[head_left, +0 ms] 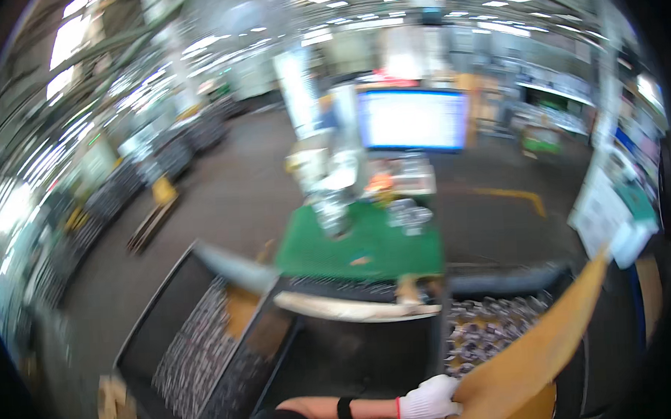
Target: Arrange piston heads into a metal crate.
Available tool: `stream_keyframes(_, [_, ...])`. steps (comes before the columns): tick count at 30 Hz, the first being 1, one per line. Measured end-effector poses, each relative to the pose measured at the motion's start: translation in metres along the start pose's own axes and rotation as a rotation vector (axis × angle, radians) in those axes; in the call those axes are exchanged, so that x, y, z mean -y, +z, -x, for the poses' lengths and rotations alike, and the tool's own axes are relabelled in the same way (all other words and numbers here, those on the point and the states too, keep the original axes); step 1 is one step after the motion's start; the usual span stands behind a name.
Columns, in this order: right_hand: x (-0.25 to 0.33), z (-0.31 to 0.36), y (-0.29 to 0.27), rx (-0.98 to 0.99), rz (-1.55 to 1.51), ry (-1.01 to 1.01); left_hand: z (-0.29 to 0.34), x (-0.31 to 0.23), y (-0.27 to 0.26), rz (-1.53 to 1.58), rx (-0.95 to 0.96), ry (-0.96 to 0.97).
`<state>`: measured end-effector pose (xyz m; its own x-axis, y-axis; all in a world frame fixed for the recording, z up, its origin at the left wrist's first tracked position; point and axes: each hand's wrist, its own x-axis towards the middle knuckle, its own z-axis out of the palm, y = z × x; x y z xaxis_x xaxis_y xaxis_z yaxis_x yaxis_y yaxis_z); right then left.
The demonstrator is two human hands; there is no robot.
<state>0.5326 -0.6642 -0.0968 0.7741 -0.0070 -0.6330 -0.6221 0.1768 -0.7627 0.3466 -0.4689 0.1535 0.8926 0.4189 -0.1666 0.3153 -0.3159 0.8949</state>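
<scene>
The picture is smeared by motion, so fine detail is lost. One gloved hand (428,399), in a white work glove with a black band on the wrist behind it, comes in from the lower edge and grips the lower end of a big sheet of brown cardboard (540,343). The forearm lies almost level across the bottom of the view, and I cannot tell for sure which of the person's hands it is; it looks like the left, reaching across. The other hand is out of sight.

The cardboard rises slantwise from the glove toward the upper right, its top corner near a white sheet of paper (599,211). It hangs over the right part of a bin of small shiny metal parts (484,329). To the left, dark trays (177,330) hold rows of grey metal pieces, set at an angle on the floor.

Beyond the bin stands a green-topped workbench (367,247) with a blurred metal fixture (333,181) near its left rear corner. Behind the workbench's far edge glows a monitor (414,120).
</scene>
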Motion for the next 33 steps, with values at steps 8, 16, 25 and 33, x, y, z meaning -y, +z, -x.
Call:
stream_keyframes(8, [-0.03, 0.157, 0.106, 0.454, 0.057, -0.133, 0.246, 0.026, -0.056, 0.213, -0.45, 0.288])
stream_keyframes(16, [-0.076, 0.295, 0.158, 0.745, 0.029, -0.229, 0.517, 0.071, -0.064, 0.475, -0.847, 0.114])
stream_keyframes(25, [-0.179, 0.364, 0.272, 1.315, 0.395, -0.542, 0.575, 0.213, 0.004, 0.803, -2.008, -0.314])
stream_keyframes(33, [-0.412, 0.534, 0.348, 1.524, 1.276, -0.725, 0.652, 0.359, -0.01, 1.209, -2.622, -0.679])
